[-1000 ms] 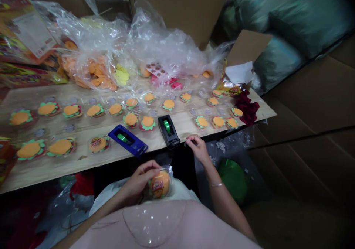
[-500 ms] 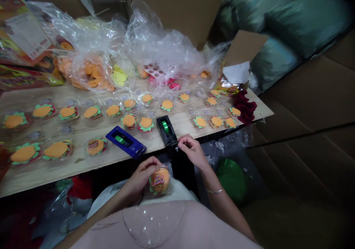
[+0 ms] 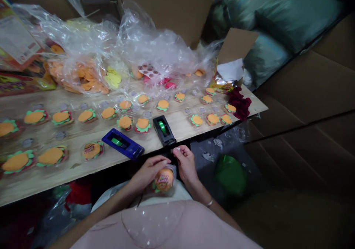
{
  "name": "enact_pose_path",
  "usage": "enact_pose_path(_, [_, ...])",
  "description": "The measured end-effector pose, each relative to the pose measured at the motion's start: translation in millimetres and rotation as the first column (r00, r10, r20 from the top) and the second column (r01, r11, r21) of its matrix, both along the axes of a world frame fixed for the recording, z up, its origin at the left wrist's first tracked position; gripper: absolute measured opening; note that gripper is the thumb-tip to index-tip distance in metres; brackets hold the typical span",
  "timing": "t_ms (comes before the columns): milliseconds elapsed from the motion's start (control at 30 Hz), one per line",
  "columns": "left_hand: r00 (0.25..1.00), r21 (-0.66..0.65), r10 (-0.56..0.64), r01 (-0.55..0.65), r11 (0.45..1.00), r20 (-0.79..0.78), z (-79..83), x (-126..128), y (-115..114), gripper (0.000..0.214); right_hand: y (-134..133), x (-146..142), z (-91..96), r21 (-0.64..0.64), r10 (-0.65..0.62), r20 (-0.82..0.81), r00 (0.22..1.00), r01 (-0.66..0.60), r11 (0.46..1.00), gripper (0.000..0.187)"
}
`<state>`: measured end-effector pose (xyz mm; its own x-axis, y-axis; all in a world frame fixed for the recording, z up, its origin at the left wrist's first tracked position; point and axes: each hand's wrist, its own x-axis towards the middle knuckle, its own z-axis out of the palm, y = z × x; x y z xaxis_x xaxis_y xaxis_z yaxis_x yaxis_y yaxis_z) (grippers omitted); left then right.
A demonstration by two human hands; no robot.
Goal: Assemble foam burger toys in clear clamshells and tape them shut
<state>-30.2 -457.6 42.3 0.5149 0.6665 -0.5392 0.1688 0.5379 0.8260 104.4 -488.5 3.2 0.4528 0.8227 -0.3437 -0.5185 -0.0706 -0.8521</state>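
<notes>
My left hand grips a clear plastic case with an orange burger-shaped toy inside, held over my lap below the table edge. My right hand is right beside the case, its fingertips pinched on a small piece of clear tape. The black tape dispenser with a green roll sits on the wooden table just above my hands. A blue tape dispenser lies to its left.
Rows of packed burger toys cover the table. Clear plastic bags with orange and yellow pieces lie at the back. Dark red pieces sit at the right corner. Cardboard boxes stand to the right, a green bag below.
My right hand went from the table edge to the black dispenser, pinched off a piece of tape, then came down beside the case in my left hand.
</notes>
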Motion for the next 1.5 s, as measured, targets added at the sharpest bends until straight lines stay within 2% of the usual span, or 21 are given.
enact_pose_path(100, [1.000,0.025,-0.010,0.010,1.000,0.002,-6.2,2.8,1.9,0.035,-6.1,-3.7,4.3,0.013,0.023,0.148,0.989,-0.025,1.000,0.020])
enact_pose_path(200, [1.000,0.110,-0.017,0.019,0.994,-0.019,-3.9,4.2,-0.6,0.034,-12.5,-4.8,8.4,0.001,0.084,0.249,0.965,-0.087,0.996,0.018])
enact_pose_path(300, [0.996,0.255,-0.012,0.033,0.966,-0.084,3.7,3.4,-3.0,0.027,-16.2,-5.2,10.9,-0.002,0.117,0.281,0.953,-0.122,0.993,0.018])
enact_pose_path(400, [0.992,0.319,-0.028,0.065,0.946,-0.120,8.0,1.3,-3.7,0.025,-17.4,-5.0,9.4,-0.002,0.134,0.268,0.954,-0.138,0.990,0.017])
enact_pose_path(633, [0.992,0.305,-0.016,0.053,0.951,-0.123,4.5,-3.1,-5.8,0.026,-19.1,3.1,1.4,-0.005,0.157,0.245,0.957,-0.161,0.987,0.016])
enact_pose_path(833, [0.992,0.289,-0.028,0.063,0.955,-0.125,4.7,-2.9,-1.8,0.026,-17.9,13.0,1.4,0.020,0.289,0.234,0.928,-0.302,0.953,0.013])
enact_pose_path(933, [0.992,0.260,-0.062,0.089,0.961,-0.109,5.2,-0.2,6.1,0.026,-14.3,15.3,2.0,0.008,0.362,0.198,0.911,-0.370,0.929,0.028])
enact_pose_path(1033, [0.991,0.223,-0.108,0.122,0.967,-0.076,5.2,3.1,16.2,0.026,-9.2,19.4,3.9,-0.005,0.444,0.156,0.882,-0.449,0.893,0.023])
enact_pose_path(1200, [0.977,0.290,-0.177,0.206,0.935,-0.122,1.9,4.2,28.7,0.024,-2.0,32.3,4.1,0.000,0.368,0.118,0.922,-0.371,0.929,0.036])
enact_pose_path(1367, [0.975,0.278,-0.168,0.203,0.939,-0.144,0.5,2.0,28.5,0.023,-1.3,44.7,0.4,-0.076,0.348,0.173,0.921,-0.339,0.938,0.023])
enact_pose_path(1433, [0.975,0.276,-0.170,0.205,0.939,-0.143,3.1,1.9,26.7,0.024,-1.9,46.8,3.6,-0.048,0.361,0.181,0.915,-0.359,0.932,0.021])
enact_pose_path(1500, [0.976,0.278,-0.166,0.199,0.940,-0.139,7.4,1.5,24.7,0.025,-2.1,46.2,10.0,-0.005,0.438,0.211,0.874,-0.447,0.895,0.029])
